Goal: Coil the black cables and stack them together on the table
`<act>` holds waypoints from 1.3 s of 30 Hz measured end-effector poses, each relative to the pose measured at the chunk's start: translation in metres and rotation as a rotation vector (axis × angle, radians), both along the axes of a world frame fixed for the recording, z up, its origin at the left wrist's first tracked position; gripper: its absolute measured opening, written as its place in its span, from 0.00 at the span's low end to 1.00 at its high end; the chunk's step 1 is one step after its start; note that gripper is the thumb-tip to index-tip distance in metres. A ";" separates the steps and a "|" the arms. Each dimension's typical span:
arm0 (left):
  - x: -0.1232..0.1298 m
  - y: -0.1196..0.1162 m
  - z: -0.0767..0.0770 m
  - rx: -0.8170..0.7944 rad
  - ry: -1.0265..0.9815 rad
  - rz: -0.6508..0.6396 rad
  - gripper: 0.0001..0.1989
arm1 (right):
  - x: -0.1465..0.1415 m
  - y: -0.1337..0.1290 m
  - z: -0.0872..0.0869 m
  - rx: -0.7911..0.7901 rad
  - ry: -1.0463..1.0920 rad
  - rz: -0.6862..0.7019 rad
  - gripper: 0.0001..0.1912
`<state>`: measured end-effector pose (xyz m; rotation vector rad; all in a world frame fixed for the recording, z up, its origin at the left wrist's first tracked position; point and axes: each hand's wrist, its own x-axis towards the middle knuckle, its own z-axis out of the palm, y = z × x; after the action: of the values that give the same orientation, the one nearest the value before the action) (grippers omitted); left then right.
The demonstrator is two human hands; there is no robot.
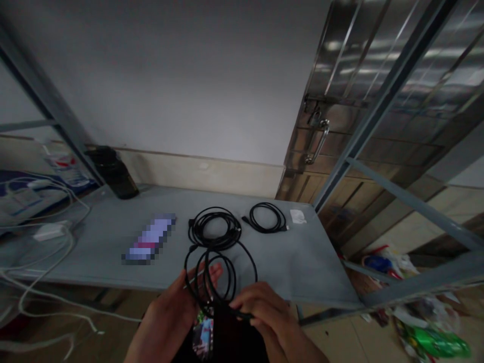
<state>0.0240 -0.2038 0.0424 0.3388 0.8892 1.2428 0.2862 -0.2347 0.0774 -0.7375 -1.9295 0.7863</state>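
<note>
Two hands at the bottom centre are coiling a black cable [219, 275] into loops. The left hand [177, 307] is spread open inside the loops; the right hand [264, 310] is pinching the strand. Two coiled cables, one larger [214, 229] and one smaller [267, 218], are lying finished on the grey table [302, 262], below a white wall [189, 75] and beside a metal door [378, 101] at upper right.

Your counter [302, 262] is a grey flat surface set against the wall. On it lie a large coiled black cable [214, 229], a smaller coiled cable [266, 218] to its right, a small white item [298, 217] (near the far right corner) and a dark bottle [113, 172] at the back left.
</note>
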 end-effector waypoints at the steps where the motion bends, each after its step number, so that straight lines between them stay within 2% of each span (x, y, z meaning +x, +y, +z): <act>1: 0.002 0.000 0.005 -0.050 -0.030 -0.013 0.11 | -0.001 0.001 -0.007 0.015 -0.064 -0.003 0.13; 5: 0.010 0.003 0.025 -0.251 -0.164 0.022 0.14 | -0.012 0.005 -0.048 0.081 -0.304 -0.028 0.08; 7: 0.015 0.004 0.032 -0.261 -0.200 0.014 0.16 | -0.018 0.005 -0.066 0.122 -0.385 -0.038 0.10; 9: 0.019 0.003 0.035 -0.213 -0.239 -0.023 0.17 | -0.023 0.005 -0.074 0.133 -0.423 -0.050 0.13; 13: 0.022 0.003 0.041 -0.105 -0.326 -0.072 0.13 | -0.023 0.004 -0.064 0.093 -0.426 -0.080 0.14; 16: 0.020 0.011 0.051 -0.068 -0.311 -0.063 0.09 | -0.025 0.012 -0.051 0.180 -0.409 -0.098 0.13; 19: 0.020 0.031 0.061 -0.009 -0.228 -0.027 0.07 | -0.035 0.034 -0.049 0.299 -0.428 -0.130 0.12; 22: 0.022 0.060 0.061 0.112 -0.058 -0.018 0.12 | -0.048 0.070 -0.054 0.421 -0.504 -0.176 0.14; 25: 0.018 0.097 0.051 0.281 0.166 -0.044 0.19 | -0.057 0.111 -0.059 0.554 -0.578 -0.210 0.23; 27: 0.008 0.123 0.038 0.386 0.371 -0.042 0.20 | -0.059 0.136 -0.060 0.586 -0.627 -0.219 0.22; 30: -0.014 0.156 0.010 0.537 0.961 0.066 0.20 | -0.062 0.165 -0.065 0.561 -0.701 -0.243 0.14; 32: -0.028 0.170 -0.011 0.581 1.286 0.138 0.22 | -0.064 0.176 -0.072 0.531 -0.724 -0.265 0.13; 34: -0.037 0.175 -0.031 0.584 1.413 0.176 0.22 | -0.067 0.181 -0.082 0.490 -0.721 -0.274 0.13; 36: -0.040 0.175 -0.048 0.581 1.450 0.200 0.23 | -0.069 0.180 -0.092 0.450 -0.697 -0.276 0.13; 39: -0.040 0.171 -0.066 0.591 1.505 0.237 0.26 | -0.069 0.179 -0.102 0.401 -0.651 -0.263 0.14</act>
<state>-0.0158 -0.0327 -0.0236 1.8292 1.8114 1.3501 0.2174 -0.0561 -0.0241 -1.0453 -2.3866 -0.0321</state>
